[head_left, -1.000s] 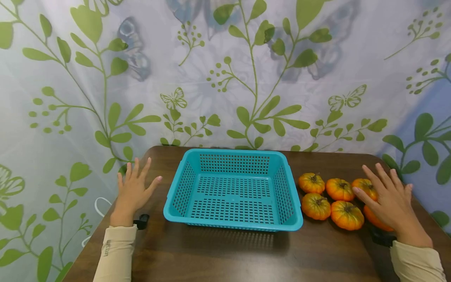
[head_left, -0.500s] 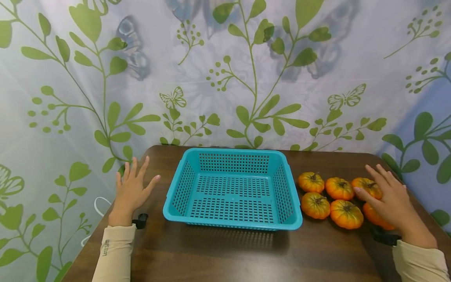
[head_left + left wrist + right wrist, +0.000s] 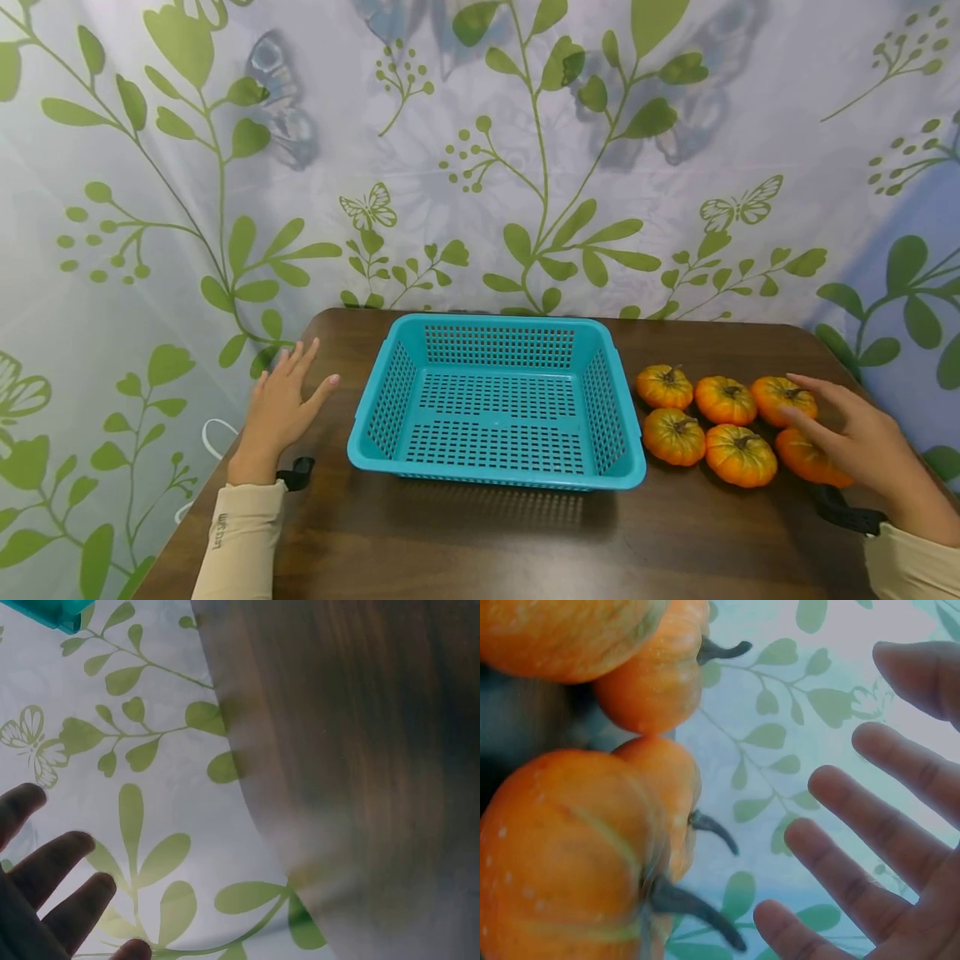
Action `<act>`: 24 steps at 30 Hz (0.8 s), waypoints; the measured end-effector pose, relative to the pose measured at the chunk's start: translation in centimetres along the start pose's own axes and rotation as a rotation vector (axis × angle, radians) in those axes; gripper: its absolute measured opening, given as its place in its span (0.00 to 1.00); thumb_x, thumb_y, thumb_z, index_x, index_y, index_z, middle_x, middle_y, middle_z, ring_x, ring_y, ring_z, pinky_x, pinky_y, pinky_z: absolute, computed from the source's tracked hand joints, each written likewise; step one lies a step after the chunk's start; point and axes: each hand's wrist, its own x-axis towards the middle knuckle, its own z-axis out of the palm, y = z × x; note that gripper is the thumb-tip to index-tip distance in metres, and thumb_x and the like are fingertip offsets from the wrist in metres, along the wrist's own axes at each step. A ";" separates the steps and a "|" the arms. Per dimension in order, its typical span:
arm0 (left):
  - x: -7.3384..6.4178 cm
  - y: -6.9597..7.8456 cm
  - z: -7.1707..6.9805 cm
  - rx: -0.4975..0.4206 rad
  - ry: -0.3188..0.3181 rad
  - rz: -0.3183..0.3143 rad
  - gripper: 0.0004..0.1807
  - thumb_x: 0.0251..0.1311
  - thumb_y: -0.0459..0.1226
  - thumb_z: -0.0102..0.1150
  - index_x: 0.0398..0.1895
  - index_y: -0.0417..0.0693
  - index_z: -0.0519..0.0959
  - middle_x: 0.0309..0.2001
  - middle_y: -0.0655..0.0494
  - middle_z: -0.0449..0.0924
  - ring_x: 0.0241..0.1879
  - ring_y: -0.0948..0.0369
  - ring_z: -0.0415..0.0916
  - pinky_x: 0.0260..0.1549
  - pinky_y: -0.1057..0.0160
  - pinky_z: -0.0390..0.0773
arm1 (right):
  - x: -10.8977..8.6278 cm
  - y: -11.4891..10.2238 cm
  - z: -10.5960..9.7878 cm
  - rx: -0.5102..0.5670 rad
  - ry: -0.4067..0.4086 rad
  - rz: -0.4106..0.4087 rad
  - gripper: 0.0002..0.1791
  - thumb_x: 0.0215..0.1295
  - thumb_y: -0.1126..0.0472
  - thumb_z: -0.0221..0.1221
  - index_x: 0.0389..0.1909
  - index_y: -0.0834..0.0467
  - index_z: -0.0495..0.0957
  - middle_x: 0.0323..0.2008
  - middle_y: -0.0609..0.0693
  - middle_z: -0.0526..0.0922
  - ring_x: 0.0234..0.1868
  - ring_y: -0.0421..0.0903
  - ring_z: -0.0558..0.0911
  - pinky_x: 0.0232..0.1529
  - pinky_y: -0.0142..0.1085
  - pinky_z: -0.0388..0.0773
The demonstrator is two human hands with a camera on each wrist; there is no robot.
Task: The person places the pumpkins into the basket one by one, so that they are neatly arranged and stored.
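Several small orange pumpkins (image 3: 741, 456) with dark stems stand in two rows on the right side of the table. My right hand (image 3: 862, 433) hovers at the right end of the rows, its thumb overlapping the front right pumpkin (image 3: 806, 457) in the head view. In the right wrist view its straight fingers (image 3: 870, 840) are spread, with a gap between them and the pumpkin stems. My left hand (image 3: 276, 412) is held over the left edge of the table, palm down, fingers extended and holding nothing. Between the hands sits a turquoise perforated plastic basket (image 3: 495, 479) with nothing inside.
The brown wooden table (image 3: 465, 554) reaches back to a curtain (image 3: 465, 217) printed with green leaves and butterflies. A white cable (image 3: 213, 433) loops beside the left table edge. Black straps (image 3: 296, 473) are on both wrists.
My right hand has shifted right and lowered toward the right-end pumpkins, turning onto its side, so more of those pumpkins shows. My left hand has stayed nearly in place.
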 end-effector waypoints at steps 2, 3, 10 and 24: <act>0.1 -0.2 0.1 -0.042 -0.018 0.012 0.43 0.80 0.55 0.53 0.87 0.41 0.56 0.82 0.28 0.54 0.81 0.28 0.46 0.71 0.20 0.46 | -0.3 0.2 -0.2 -0.004 -0.007 0.041 0.33 0.81 0.56 0.60 0.74 0.74 0.67 0.66 0.86 0.67 0.59 0.87 0.67 0.53 0.79 0.63; 0.1 -0.3 0.1 -0.072 -0.027 0.018 0.42 0.80 0.54 0.53 0.86 0.40 0.57 0.82 0.28 0.54 0.81 0.28 0.46 0.71 0.20 0.47 | -0.5 0.4 -0.4 0.001 -0.017 0.065 0.33 0.82 0.55 0.60 0.74 0.75 0.67 0.66 0.86 0.67 0.59 0.88 0.68 0.51 0.79 0.65; 0.0 -0.1 0.6 -0.284 -0.044 0.029 0.39 0.81 0.50 0.54 0.87 0.44 0.57 0.84 0.37 0.56 0.81 0.32 0.52 0.71 0.24 0.55 | -2.0 2.6 -0.6 0.116 0.059 0.103 0.25 0.79 0.58 0.62 0.70 0.65 0.77 0.51 0.33 0.84 0.47 0.39 0.86 0.38 0.33 0.82; 0.3 0.0 2.4 -0.508 0.006 0.069 0.30 0.86 0.44 0.46 0.85 0.47 0.64 0.74 0.35 0.74 0.70 0.36 0.74 0.67 0.38 0.73 | -3.4 6.7 0.5 0.487 0.193 0.186 0.28 0.80 0.67 0.59 0.54 0.23 0.76 0.44 0.12 0.76 0.41 0.15 0.75 0.37 0.13 0.67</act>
